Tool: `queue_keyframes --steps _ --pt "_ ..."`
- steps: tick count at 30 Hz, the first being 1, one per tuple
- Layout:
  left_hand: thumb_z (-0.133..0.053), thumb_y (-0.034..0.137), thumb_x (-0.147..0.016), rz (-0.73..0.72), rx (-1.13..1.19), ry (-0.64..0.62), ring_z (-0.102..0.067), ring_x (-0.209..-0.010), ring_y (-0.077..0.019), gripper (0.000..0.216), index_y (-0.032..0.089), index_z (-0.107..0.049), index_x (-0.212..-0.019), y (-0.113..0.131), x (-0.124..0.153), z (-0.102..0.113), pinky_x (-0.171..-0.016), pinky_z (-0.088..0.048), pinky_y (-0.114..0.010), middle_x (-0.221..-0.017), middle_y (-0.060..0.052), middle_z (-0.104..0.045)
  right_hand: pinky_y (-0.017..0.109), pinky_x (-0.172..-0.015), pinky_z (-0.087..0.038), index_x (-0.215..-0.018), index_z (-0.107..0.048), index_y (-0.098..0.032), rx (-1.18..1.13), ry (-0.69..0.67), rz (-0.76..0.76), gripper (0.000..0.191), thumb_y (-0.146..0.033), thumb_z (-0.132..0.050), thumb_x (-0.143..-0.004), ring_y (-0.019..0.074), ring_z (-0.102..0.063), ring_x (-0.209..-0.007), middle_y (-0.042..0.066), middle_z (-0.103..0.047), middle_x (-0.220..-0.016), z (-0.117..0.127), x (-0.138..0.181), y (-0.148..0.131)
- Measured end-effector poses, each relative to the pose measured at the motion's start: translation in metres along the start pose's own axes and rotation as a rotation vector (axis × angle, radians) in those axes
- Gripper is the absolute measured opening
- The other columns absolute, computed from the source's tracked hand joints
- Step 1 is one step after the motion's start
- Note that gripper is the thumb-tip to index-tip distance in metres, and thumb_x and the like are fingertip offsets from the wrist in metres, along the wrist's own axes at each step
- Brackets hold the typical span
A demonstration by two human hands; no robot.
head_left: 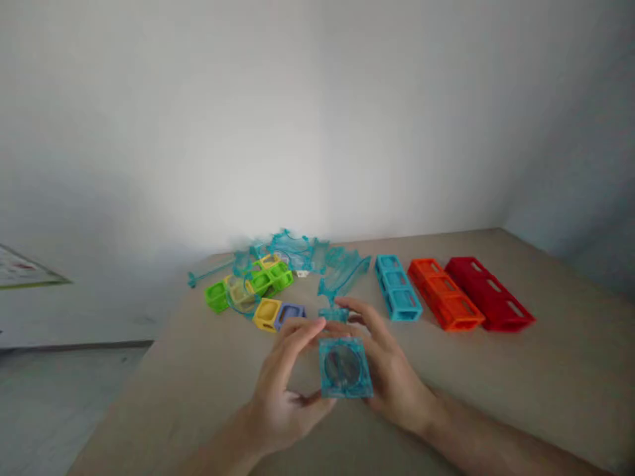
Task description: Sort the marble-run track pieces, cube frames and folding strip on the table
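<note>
Between my two hands is a translucent teal marble-run block (364, 378), square with a round opening facing me. My left hand (285, 393) closes on it from the left, thumb at its lower edge and index finger reaching over. From the right, my right hand (394, 373) wraps around the block's side and back. A smaller teal piece (333, 315) shows at the fingertips beyond; whether it joins the block I cannot tell. Just past the hands lies a clear teal chute (347, 274).
A turquoise stack (398, 288), an orange stack (445, 295) and a red stack (489, 294) of hollow blocks lie in rows on the right. Left of centre are green blocks (272, 277), a yellow block (268, 313), a purple block (292, 313) and several clear teal track pieces (292, 244). White walls stand behind the table (213, 383).
</note>
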State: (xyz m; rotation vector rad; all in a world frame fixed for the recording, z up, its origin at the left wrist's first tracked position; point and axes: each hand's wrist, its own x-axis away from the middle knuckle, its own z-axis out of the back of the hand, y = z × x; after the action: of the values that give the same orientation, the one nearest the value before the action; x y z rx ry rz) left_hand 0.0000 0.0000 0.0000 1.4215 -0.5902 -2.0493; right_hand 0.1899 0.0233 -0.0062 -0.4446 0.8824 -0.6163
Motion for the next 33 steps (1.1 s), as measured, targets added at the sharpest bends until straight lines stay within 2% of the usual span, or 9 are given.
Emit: queue_keyframes --steps 5,9,17,22,24,27,29,31,33 --pt "-0.065 0.003 -0.071 -0.106 -0.047 -0.017 -0.057 -0.105 -0.0239 0.066 0.018 -0.047 -0.133 0.002 -0.007 0.003 -0.086 -0.05 -0.038 -0.111 -0.012 -0.067 0.047 -0.1 -0.042 -0.129 -0.052 -0.02 0.03 0.023 -0.014 0.056 -0.005 -0.059 -0.076 0.0307 -0.039 -0.129 0.018 -0.036 -0.142 -0.002 0.0 0.002" --pt "-0.063 0.001 -0.068 -0.14 -0.097 -0.07 -0.06 -0.1 -0.0219 0.059 0.015 -0.053 -0.124 0.007 -0.013 0.004 -0.09 -0.048 -0.039 -0.109 -0.011 -0.067 0.046 -0.101 -0.042 -0.129 -0.052 -0.02 0.018 -0.001 -0.019 0.056 -0.003 -0.055 -0.076 0.0294 -0.041 -0.129 0.016 -0.035 -0.143 -0.002 -0.001 0.001" --pt "-0.061 -0.001 -0.066 -0.145 -0.103 -0.053 -0.063 -0.101 -0.0203 0.058 0.012 -0.053 -0.123 0.007 -0.014 0.004 -0.087 -0.053 -0.033 -0.109 -0.012 -0.067 0.046 -0.103 -0.04 -0.132 -0.048 -0.022 0.005 -0.037 -0.029 0.063 0.0 -0.053 -0.073 0.0285 -0.037 -0.133 0.015 -0.034 -0.143 -0.002 -0.002 0.001" --pt "-0.066 0.004 -0.071 -0.229 -0.156 -0.081 -0.064 -0.102 -0.0221 0.055 0.011 -0.053 -0.124 0.009 -0.013 0.005 -0.088 -0.054 -0.035 -0.106 -0.015 -0.069 0.047 -0.105 -0.039 -0.132 -0.049 -0.024 0.0 -0.019 -0.024 0.059 -0.007 -0.06 -0.077 0.0305 -0.036 -0.133 0.014 -0.032 -0.145 -0.002 0.001 0.0" --pt "-0.068 0.008 -0.074 -0.284 -0.178 -0.102 -0.065 -0.101 -0.0224 0.054 0.011 -0.051 -0.126 0.01 -0.011 0.006 -0.09 -0.054 -0.037 -0.107 -0.016 -0.07 0.047 -0.105 -0.039 -0.137 -0.044 -0.026 -0.031 -0.007 -0.033 0.065 -0.01 -0.064 -0.077 0.0305 -0.035 -0.133 0.013 -0.031 -0.146 -0.002 0.002 -0.001" --pt "-0.062 0.007 -0.08 -0.344 -0.201 -0.129 -0.066 -0.1 -0.022 0.051 0.009 -0.049 -0.128 0.01 -0.01 0.007 -0.087 -0.055 -0.038 -0.109 -0.019 -0.069 0.047 -0.105 -0.039 -0.149 -0.02 -0.031 -0.161 0.097 -0.08 0.083 -0.014 -0.064 -0.081 0.0282 -0.038 -0.132 0.013 -0.029 -0.149 -0.006 0.004 0.001" --pt "-0.059 0.005 -0.081 -0.369 -0.218 -0.133 -0.066 -0.1 -0.022 0.048 0.009 -0.049 -0.129 0.008 -0.008 0.008 -0.084 -0.056 -0.038 -0.109 -0.02 -0.069 0.046 -0.103 -0.04 -0.15 -0.011 -0.033 -0.312 0.2 -0.15 0.082 -0.016 -0.059 -0.086 0.0252 -0.044 -0.127 0.012 -0.034 -0.147 -0.011 0.004 0.003" --pt "-0.058 0.004 -0.082 -0.396 -0.235 -0.134 -0.066 -0.102 -0.0223 0.048 0.008 -0.049 -0.129 0.005 -0.005 0.008 -0.082 -0.057 -0.038 -0.112 -0.02 -0.069 0.042 -0.095 -0.045 -0.148 -0.022 -0.032 -0.551 0.241 -0.29 0.067 -0.021 -0.055 -0.091 0.0215 -0.055 -0.111 0.01 -0.052 -0.132 -0.014 0.003 0.006" --pt "-0.057 0.002 -0.081 -0.429 -0.249 -0.147 -0.065 -0.105 -0.0219 0.05 0.008 -0.049 -0.13 0.002 -0.002 0.009 -0.083 -0.057 -0.037 -0.115 -0.02 -0.068 0.034 -0.081 -0.05 -0.14 -0.04 -0.026 -0.868 0.207 -0.471 0.049 -0.03 -0.053 -0.093 0.018 -0.062 -0.089 0.007 -0.065 -0.105 -0.016 0.001 0.008"
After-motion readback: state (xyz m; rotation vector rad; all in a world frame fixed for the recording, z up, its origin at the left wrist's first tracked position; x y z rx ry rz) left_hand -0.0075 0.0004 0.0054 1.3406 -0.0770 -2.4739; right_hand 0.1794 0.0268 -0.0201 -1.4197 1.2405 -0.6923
